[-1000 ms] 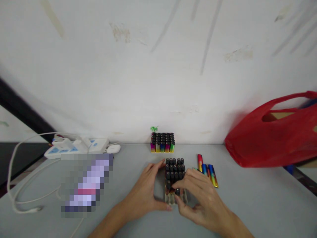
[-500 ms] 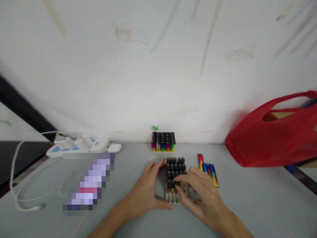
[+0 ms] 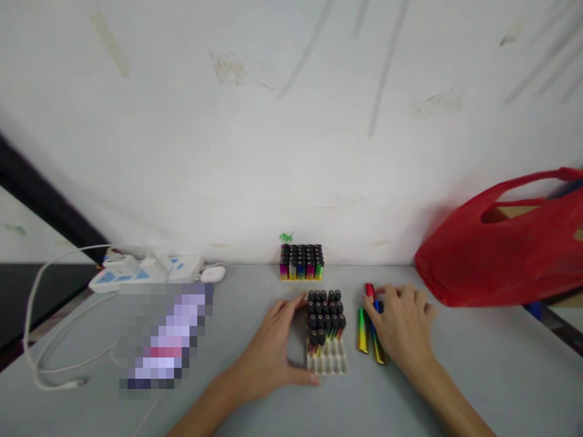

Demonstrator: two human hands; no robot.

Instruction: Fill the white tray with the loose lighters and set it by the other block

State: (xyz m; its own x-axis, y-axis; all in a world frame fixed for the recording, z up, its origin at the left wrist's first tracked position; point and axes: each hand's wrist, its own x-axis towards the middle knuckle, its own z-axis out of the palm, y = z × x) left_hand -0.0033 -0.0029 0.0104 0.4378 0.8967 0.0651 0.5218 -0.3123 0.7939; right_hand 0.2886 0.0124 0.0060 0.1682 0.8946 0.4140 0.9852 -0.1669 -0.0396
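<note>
White tray (image 3: 334, 364), just right of the left hand (image 3: 268, 355), black-topped tubes (image 3: 323, 306) filling most of its far rows! Next along, loose tubes (image 3: 362, 334) lie between tray and right hand (image 3: 403, 321), long axes running roughly away from the body, right hand clearly nearer. Left curves wide open beside the tray, thumb by its near corner. Right arches over the loose tubes, fingers half curled; gripping or just touching, can't tell.
</note>
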